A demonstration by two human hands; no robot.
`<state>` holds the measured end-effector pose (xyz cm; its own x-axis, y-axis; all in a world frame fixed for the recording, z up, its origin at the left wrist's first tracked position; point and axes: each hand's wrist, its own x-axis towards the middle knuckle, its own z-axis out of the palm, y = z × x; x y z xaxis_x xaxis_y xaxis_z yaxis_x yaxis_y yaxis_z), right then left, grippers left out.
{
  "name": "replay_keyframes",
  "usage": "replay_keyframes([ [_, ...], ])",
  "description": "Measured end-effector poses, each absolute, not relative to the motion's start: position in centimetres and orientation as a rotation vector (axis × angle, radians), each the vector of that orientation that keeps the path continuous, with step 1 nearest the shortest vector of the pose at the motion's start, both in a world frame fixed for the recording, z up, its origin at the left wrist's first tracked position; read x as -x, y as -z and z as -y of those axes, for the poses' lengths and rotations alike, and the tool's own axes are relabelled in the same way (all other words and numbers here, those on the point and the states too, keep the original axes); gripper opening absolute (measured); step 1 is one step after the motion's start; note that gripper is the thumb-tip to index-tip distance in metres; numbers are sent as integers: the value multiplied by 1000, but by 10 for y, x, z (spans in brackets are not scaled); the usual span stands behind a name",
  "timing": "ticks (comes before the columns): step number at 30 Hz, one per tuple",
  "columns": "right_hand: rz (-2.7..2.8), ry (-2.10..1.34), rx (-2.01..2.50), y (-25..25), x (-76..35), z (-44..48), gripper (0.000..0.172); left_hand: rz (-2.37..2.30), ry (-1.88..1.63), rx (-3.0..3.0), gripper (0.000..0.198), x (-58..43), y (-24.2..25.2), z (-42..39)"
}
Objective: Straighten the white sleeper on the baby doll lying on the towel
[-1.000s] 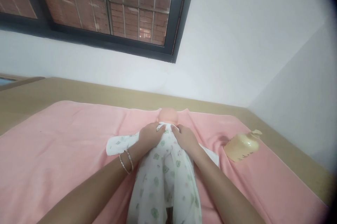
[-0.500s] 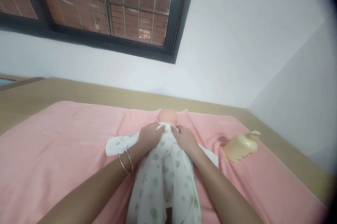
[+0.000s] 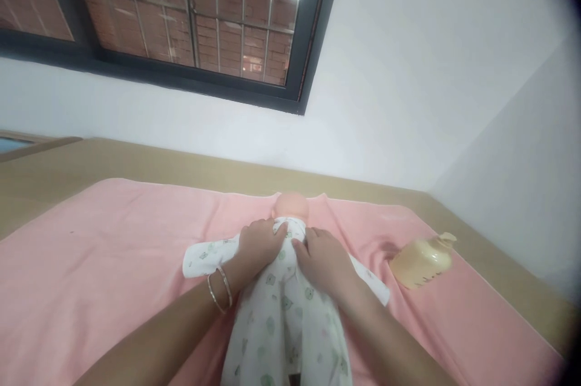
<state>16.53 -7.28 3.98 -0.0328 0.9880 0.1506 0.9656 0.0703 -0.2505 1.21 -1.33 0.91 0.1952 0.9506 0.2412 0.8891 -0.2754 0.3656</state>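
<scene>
Two bare forearms reach up from the bottom edge, angling inward to meet at a baby doll (image 3: 291,206) in the centre. Between them, a white garment (image 3: 267,328) with green animal prints spreads toward the viewer. A pair of silvery bangles (image 3: 213,296) circles the left wrist. The left hand (image 3: 259,245) and right hand (image 3: 327,258) press on the garment's upper part, just below the doll's bald head, palms down, thumbs angled inward with a narrow gap between them. Whether the fingers pinch the cloth cannot be told. One flat sleeve (image 3: 209,257) points out left; the other shows partly past the right wrist.

The doll lies on a pink blanket (image 3: 127,265), its head close to the far hem. Broad bare blanket stretches left; at right, less room remains before a pale yellow baby bottle (image 3: 421,262), its top slanting toward the blanket's right edge. Beyond that edge runs a tan surface (image 3: 204,169), meeting a white wall (image 3: 385,89). A dark-framed window (image 3: 200,81) shows bars and brickwork.
</scene>
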Motion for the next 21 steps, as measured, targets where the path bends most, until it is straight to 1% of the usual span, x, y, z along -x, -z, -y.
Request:
replay_keyframes([
  [2, 2014, -194, 2006, -40, -168, 68, 49, -1801, -574, -2423, 43, -15, -14, 19],
  [4, 1962, -369, 2029, -41, -175, 60, 56, -1777, -515, -2538, 36, -19, -19, 25],
  [6, 1961, -534, 1978, -43, -180, 54, 61, -1762, -514, -2610, 33, -22, -21, 29],
  [7, 1975, -562, 1950, -44, -182, 54, 61, -1767, -533, -2617, 33, -22, -21, 29],
  [9, 2020, -465, 1950, -44, -179, 56, 58, -1789, -578, -2577, 39, -20, -19, 26],
  [11, 2067, -256, 1962, -42, -173, 61, 50, -1756, -587, -2468, 45, -14, -16, 19],
  [13, 2088, -106, 1948, -40, -167, 64, 43, -1610, -586, -2362, 47, -6, -13, 11],
  [14, 2083, -84, 1948, -39, -166, 63, 42, -1528, -593, -2328, 48, -3, -13, 8],
  [16, 2046, -148, 1981, -37, -169, 60, 46, -1435, -628, -2323, 50, -1, -12, 5],
  [19, 1998, -402, 1986, -38, -180, 52, 59, -1478, -717, -2406, 49, -5, -12, 8],
  [21, 1996, -506, 1946, -41, -183, 52, 62, -1507, -783, -2459, 45, -9, -11, 11],
])
